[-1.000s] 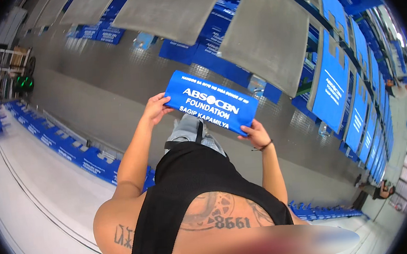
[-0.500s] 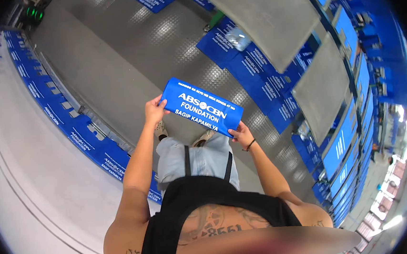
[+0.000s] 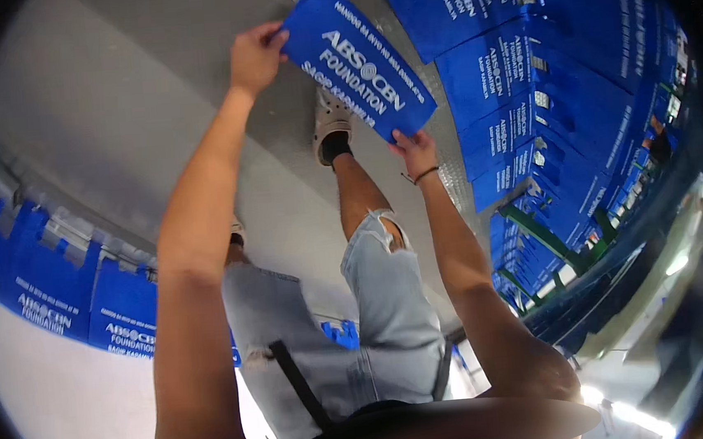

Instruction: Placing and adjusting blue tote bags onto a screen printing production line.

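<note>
A flat blue bag (image 3: 359,58), folded and printed in white, is stretched out between my hands at the upper middle. My left hand (image 3: 255,59) pinches its left edge, thumb on the front. At its lower right corner, my right hand (image 3: 416,152) grips the edge; a dark band circles that wrist. The bag hangs tilted, its right end lower, above the grey floor and my beige clog (image 3: 332,130).
Rows of similar blue printed bags (image 3: 493,76) stand close on my right, with green bars (image 3: 538,234) by them. Another row of blue bags (image 3: 48,297) lines the left, beside a white surface (image 3: 60,399). Grey textured floor (image 3: 144,95) runs between.
The view has swung, and the held bag now appears higher and steeper, both hands still gripping it. My leg has stepped forward, and the right-hand bag rows look nearer.
</note>
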Demonstrator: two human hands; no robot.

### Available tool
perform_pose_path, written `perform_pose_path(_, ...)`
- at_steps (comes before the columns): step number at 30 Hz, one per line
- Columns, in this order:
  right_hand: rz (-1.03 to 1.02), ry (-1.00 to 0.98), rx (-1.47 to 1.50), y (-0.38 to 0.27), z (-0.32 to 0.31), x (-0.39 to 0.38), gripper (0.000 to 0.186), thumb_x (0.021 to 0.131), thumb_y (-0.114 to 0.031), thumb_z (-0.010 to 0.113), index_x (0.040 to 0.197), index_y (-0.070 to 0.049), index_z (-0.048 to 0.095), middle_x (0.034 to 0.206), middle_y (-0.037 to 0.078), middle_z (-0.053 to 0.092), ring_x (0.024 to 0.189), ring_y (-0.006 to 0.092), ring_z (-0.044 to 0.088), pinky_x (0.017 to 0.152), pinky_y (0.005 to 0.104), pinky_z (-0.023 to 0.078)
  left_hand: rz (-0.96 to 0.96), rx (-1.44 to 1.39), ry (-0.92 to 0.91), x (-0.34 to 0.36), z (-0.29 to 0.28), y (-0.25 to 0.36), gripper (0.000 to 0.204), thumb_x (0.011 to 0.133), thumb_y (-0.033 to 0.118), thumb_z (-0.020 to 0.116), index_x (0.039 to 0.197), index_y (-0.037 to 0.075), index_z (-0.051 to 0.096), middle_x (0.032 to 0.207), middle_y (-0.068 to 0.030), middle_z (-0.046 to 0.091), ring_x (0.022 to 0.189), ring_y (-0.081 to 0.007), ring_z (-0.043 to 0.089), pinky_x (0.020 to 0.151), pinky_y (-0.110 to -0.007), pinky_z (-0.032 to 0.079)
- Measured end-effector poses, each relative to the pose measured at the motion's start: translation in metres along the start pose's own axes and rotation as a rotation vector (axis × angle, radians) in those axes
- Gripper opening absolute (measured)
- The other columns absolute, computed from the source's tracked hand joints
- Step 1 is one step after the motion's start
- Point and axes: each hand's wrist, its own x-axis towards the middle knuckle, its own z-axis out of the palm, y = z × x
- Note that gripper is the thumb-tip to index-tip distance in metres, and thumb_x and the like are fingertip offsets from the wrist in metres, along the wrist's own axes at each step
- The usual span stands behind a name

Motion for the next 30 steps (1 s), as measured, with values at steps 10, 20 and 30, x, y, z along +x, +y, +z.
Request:
perform_pose_path(10, -0.164, 0.235, 0.274, -0.018, -0.043, 0.213, 0.026, 0.078, 0.007, 0.066, 0.101, 0.0, 0.056, 0.095, 0.008, 0.058, 0.08, 0.0181, 0.059, 0.069, 0.0352, 0.06, 0.131, -0.008, -0.194, 0.191, 0.155, -0.018, 0.02, 0.087, 0.009, 0.06, 0.1, -0.006, 0.063, 0.077, -0.0095, 0.065, 0.061, -0.0139, 0.06, 0.056, -0.028, 0.05)
perform_pose_path(20, -0.098, 0.399, 0.185, -0.022, -0.048, 0.259, 0.018, 0.086, -0.011, 0.065, 0.078, 0.0, 0.053, 0.072, 0.005, 0.051, 0.061, 0.0148, 0.052, 0.048, 0.0332, 0.059, 0.253, 0.286, -0.214, 0.249, 0.182, -0.052, 0.025, 0.079, 0.014, 0.067, 0.096, -0.004, 0.065, 0.08, -0.0168, 0.067, 0.071, -0.0251, 0.065, 0.069, -0.036, 0.051)
perform_pose_path(30, 0.049, 0.542, -0.012, -0.029, -0.081, 0.275, 0.033, 0.081, -0.022, 0.072, 0.078, 0.006, 0.056, 0.06, 0.008, 0.055, 0.048, 0.0174, 0.055, 0.047, 0.0335, 0.058, 0.244, 0.522, -0.038, 0.222, 0.223, -0.033, 0.031, 0.078, 0.016, 0.068, 0.104, 0.0, 0.066, 0.092, -0.0201, 0.067, 0.084, -0.0322, 0.066, 0.076, -0.039, 0.051)
